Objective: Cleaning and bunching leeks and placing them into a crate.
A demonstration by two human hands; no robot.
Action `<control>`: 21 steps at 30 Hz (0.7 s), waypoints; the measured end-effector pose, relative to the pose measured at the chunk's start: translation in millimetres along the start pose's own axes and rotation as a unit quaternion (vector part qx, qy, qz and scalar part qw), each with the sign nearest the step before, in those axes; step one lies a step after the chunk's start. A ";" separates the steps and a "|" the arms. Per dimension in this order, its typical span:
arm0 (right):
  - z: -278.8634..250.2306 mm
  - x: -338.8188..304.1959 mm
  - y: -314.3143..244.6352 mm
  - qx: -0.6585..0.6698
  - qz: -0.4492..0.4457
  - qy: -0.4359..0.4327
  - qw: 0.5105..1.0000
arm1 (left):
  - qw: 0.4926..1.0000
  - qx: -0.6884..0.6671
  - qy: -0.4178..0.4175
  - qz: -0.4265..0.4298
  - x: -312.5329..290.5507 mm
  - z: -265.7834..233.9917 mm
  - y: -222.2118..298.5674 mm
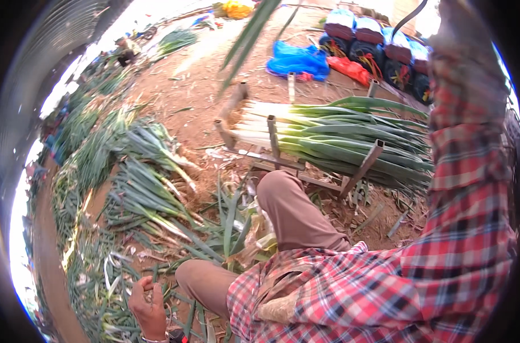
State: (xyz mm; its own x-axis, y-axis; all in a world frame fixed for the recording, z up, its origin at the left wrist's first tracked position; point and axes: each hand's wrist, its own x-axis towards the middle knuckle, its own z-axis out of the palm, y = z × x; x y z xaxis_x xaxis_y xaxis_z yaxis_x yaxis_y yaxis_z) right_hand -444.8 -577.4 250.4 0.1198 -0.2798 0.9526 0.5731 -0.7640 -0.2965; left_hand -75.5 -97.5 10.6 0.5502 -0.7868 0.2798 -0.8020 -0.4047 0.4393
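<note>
My left hand is low at the left, beside my left knee. Its fingers are curled in, and nothing shows sticking out of them. My right arm, in a red plaid sleeve, reaches up along the right side; its hand is beyond the upper edge. Ahead of my knees, a thick stack of leeks lies in a metal rack, white root ends to the left and green leaves to the right. A long green leaf hangs blurred at the top; what holds it is hidden.
Loose leeks lie in piles along the left. Leaf scraps litter the soil by my knees. Beyond the rack are a blue plastic sheet, a red bag and several wrapped bundles. A person is far off at left.
</note>
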 end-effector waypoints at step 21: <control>-43.3 -373.0 205.0 -0.423 0.449 -0.333 0.713 | 0.929 -0.012 -0.261 0.264 291.7 242.4 44.9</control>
State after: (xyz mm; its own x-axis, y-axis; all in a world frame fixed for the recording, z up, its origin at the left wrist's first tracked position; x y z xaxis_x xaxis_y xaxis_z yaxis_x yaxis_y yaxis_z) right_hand -407.1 -654.8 -168.6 0.6507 -0.7539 0.0902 -0.6377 -0.6071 -0.4740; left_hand -7.4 -458.1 -95.0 -0.1102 -0.9938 0.0122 -0.9190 0.1066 0.3797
